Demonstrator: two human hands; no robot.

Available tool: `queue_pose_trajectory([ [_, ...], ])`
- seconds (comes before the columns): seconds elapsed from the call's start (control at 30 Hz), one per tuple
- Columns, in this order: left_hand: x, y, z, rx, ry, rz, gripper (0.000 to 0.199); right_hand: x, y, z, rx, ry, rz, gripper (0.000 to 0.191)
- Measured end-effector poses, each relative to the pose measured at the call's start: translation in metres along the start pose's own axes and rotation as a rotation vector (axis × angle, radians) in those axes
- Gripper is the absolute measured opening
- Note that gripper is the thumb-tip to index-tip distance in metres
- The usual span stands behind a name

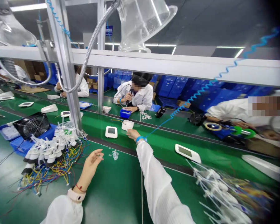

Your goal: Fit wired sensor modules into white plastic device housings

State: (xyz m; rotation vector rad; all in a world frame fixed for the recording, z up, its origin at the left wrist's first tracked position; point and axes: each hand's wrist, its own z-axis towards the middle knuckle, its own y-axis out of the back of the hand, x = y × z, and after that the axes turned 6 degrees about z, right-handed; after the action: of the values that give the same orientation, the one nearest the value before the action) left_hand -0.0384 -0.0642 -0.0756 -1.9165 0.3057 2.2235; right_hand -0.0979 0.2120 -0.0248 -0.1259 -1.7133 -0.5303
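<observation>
White cup at your right hand, left hand open

Both hands are out over the green counter, and neither seems to carry anything, so you are between pieces. On your right hand, the fingers lie straight and close together, unclenched and pointing toward 12 o'clock. Their tips are just short of the cup or barely on it; from this view you cannot tell which. The cup sits on the green belt, with a white screen unit close by at its 9 o'clock. Your left hand is tilted, with its fingers spread apart and empty.

The nearest loose pieces are the small clear rings, scattered on the counter at your left hand's 3 o'clock. At its 9 o'clock lies a bundle of white parts trailing coloured wires, with a fan in a blue tray beyond. A second bundle lies at 4 o'clock from your right hand. A blue coiled cord runs from your right wrist toward 3 o'clock. Straight ahead at 12 o'clock, a person in a white coat works beside a blue bin.
</observation>
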Motion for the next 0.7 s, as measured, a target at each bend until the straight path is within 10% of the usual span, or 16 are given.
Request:
queue_pose_trajectory([
  [0.23,0.01,-0.029,-0.02,0.294,-0.119,0.318,0.041,0.072,0.103,-0.078,-0.067,0.136,-0.217,0.021],
  [0.4,-0.003,-0.094,-0.027,0.822,-0.289,0.451,0.029,0.109,0.216,-0.225,-0.271,0.143,-0.394,0.029],
  [0.53,-0.026,-0.176,-0.021,1.006,-0.517,0.445,0.027,0.058,0.269,-0.388,-0.461,0.079,-0.518,0.027],
  [0.7,-0.051,-0.298,-0.015,0.912,-0.739,0.301,0.031,-0.073,0.232,-0.536,-0.624,0.006,-0.707,0.043],
])
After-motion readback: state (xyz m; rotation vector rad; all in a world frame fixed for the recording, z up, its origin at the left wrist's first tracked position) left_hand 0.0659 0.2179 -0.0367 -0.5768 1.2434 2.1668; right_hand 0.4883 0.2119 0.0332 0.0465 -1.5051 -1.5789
